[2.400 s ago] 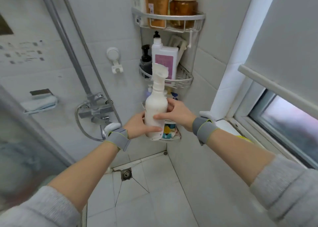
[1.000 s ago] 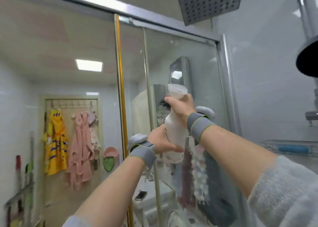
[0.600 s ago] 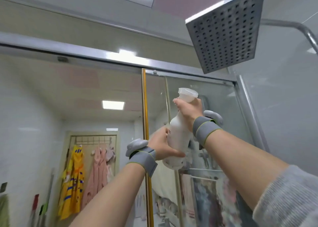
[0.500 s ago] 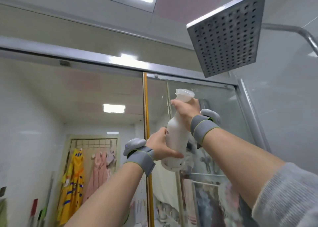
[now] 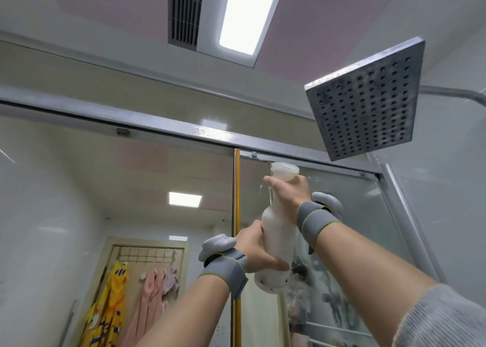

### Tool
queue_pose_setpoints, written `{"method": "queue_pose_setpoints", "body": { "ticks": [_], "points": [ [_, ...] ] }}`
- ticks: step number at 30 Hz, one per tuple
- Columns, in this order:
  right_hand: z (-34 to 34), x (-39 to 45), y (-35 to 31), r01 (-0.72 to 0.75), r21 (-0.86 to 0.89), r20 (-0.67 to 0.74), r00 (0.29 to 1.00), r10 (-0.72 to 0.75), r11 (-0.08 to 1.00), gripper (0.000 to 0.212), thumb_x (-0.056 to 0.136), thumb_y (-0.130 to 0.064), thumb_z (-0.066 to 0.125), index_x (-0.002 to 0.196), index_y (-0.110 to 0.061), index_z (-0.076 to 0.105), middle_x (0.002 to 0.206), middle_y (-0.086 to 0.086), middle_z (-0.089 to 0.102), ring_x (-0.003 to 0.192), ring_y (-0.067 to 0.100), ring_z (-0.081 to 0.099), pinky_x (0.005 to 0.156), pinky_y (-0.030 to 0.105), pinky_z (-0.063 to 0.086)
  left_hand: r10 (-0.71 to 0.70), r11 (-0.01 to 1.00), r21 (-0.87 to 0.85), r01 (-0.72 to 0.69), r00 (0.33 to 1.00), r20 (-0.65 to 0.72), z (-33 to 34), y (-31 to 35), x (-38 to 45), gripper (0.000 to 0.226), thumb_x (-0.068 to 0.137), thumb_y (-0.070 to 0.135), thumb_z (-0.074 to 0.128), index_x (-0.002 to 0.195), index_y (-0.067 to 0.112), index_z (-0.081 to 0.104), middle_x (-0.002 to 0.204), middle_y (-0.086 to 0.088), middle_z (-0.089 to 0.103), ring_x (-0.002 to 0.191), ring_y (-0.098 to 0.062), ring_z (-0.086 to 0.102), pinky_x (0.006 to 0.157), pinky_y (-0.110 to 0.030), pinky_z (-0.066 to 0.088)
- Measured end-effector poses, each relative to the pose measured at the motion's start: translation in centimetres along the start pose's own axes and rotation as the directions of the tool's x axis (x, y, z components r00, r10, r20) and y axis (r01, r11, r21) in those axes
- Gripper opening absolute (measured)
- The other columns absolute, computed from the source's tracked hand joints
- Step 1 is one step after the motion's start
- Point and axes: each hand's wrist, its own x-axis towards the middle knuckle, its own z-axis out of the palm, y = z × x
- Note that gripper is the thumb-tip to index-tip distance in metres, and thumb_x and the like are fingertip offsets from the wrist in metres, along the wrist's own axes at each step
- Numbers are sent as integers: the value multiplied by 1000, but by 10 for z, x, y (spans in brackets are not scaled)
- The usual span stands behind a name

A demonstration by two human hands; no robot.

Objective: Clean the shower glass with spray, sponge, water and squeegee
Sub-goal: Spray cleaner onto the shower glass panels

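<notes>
Head camera view, tilted up inside a shower stall. A white spray bottle (image 5: 276, 231) is held high and nearly upright, its long axis running from base to nozzle with the top leaning slightly right. The right hand (image 5: 289, 194) wraps the bottle's neck just under the spray head, its fingers (image 5: 271, 182) curled round the trigger side. The left hand (image 5: 256, 252) cups the bottle's lower body, thumb across the front, fingers curled behind.

Relative to the bottle, the shower glass (image 5: 349, 228) lies directly beyond and to the right, close behind the nozzle. The glass's top rail (image 5: 184, 129) passes just above the nozzle, and a square shower head (image 5: 365, 112) hangs above and right of it. Whether the nozzle points squarely at the glass cannot be told. Spraying probably comes next; the right hand is the one at the trigger.
</notes>
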Motion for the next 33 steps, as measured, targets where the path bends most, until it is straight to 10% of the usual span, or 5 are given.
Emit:
{"method": "queue_pose_setpoints", "body": {
  "ticks": [33],
  "points": [
    [-52,21,15,-59,-67,-59,997,55,996,13,76,-16,66,66,-8,64,68,9,63,64,23,58,64,33,49,81,985,-157,-71,995,59,41,43,7,77,53,52,84,117,22,51,111,3,63,102,-17,61,90,-39,53]
  ]
}}
